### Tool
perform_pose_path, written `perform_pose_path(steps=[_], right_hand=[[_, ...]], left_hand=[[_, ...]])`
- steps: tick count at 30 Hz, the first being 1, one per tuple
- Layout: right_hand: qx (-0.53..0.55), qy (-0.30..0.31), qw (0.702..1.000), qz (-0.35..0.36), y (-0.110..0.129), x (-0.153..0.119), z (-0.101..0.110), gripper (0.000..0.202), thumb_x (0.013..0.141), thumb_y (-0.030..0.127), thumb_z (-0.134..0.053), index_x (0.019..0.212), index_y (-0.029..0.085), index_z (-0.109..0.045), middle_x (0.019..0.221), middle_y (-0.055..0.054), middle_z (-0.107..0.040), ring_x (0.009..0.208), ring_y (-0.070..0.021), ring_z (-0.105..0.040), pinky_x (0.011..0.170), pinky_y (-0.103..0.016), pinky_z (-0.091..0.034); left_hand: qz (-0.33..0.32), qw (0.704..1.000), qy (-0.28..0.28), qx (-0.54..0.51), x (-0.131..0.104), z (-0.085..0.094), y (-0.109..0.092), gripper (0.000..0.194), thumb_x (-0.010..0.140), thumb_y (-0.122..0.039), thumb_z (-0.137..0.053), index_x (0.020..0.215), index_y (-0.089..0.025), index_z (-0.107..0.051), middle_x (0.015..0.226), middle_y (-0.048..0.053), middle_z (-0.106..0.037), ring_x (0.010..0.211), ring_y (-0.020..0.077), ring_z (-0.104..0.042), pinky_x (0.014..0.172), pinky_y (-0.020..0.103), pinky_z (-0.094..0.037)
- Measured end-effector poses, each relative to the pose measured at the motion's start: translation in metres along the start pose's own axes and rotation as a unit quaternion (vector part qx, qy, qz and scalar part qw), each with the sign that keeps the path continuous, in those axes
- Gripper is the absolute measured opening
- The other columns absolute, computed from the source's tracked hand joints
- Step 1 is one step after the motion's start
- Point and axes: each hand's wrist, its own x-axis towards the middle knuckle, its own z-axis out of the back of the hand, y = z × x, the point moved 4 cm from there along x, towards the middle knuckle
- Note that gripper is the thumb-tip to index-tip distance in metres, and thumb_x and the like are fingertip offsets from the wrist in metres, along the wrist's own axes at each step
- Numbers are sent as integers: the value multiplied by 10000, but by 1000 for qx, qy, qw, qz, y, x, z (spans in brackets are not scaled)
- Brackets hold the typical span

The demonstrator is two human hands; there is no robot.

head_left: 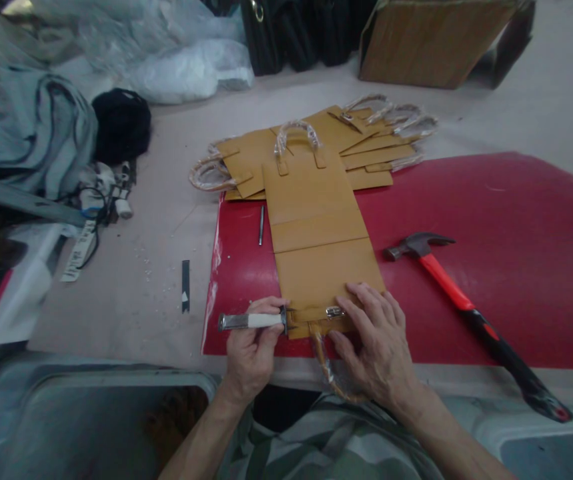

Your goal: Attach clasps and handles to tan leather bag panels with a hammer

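Pale worktop [166, 167] surrounds a red sheet [491, 200], with a cardboard box [431, 43] at 1 o'clock from the long tan panel [316, 200]. That panel lies flat between the overlapping tan pieces [246, 160] at its 12 o'clock end and your 2 hands at its 6 o'clock end.

Watch the metal tool [265, 321]: if your left hand [249, 360] twists or pushes too hard toward 3 o'clock, its flat end could dent or scuff the panel's edge. Whether that end actually touches the panel, you cannot tell from here. The wrapped loop [323, 360] hangs past the worktop's near edge, so it could snag on your clothing and drag the panel askew. Pressing unevenly might also let the small metal clasp [335, 311] scratch the tan surface. At 4 o'clock, the hammer [446, 283] points its handle past the near edge; a bump from your right forearm could knock it down.

Your left forearm rises from 7 o'clock, fingers closed narrowly around the tool, which points its plain end toward 9 o'clock. Your right hand [383, 347] reaches in from 5 o'clock, palm down, fingers spread wide beside the clasp, bracing the panel rather than pinching it.
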Motion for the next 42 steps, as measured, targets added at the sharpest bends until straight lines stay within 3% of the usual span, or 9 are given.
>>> perform_pose_path(steps=[9, 21, 28, 31, 36, 42], right_hand=[[5, 7, 1000, -10, -1, 1, -1, 389, 923, 322, -576, 1281, 173, -567, 1429, -151, -522, 1359, -331, -442, 1177, -559, -272], [8, 15, 1000, 2, 1, 1, 0, 451, 904, 356, -587, 1311, 167, -535, 1447, -152, -506, 1372, -344, -417, 1180, -567, -252], [34, 21, 999, 1, -2, 1, -1, 310, 919, 347, -570, 1191, 197, -573, 1435, -126, -522, 1386, -332, -407, 1181, -568, -241], [49, 13, 999, 5, -2, -1, 0, 355, 926, 361, -556, 1243, 202, -554, 1437, -132, -514, 1378, -332, -418, 1168, -579, -261], [31, -48, 997, -56, -2, -24, 16, 425, 951, 350, -537, 1332, 166, -501, 1414, -184, -504, 1312, -347, -473, 1063, -564, -416], [30, -77, 988, -132, 3, -73, 30, 475, 903, 267, -527, 1362, 160, -476, 1256, -180, -586, 1132, -325, -586, 936, -521, -532]], left_hand=[[4, 1000, -12, 0, -3, -5, 6, 220, 930, -84, -584, 1109, -207, -623, 1168, 75, -678, 1112, 223, -661, 986, 417, -544], [42, 999, -14, -18, -1, -3, 12, 96, 959, -162, -575, 1039, -179, -625, 1141, 96, -686, 1086, 233, -676, 990, 424, -544], [39, 999, -16, -33, -2, -3, 13, 87, 948, -188, -595, 1020, -189, -645, 1131, 92, -700, 1078, 237, -679, 991, 425, -541], [45, 998, -26, -26, -2, -3, 12, 87, 942, -213, -606, 1008, -188, -657, 1120, 97, -707, 1084, 245, -677, 998, 431, -536], [65, 995, -70, -21, -7, -6, 6, 91, 952, -217, -594, 1006, -186, -660, 1112, 89, -700, 1090, 233, -670, 987, 400, -536], [96, 991, -62, -73, -14, -18, -2, 113, 948, -247, -611, 1010, -178, -676, 1092, 94, -707, 1065, 226, -676, 953, 362, -550]])
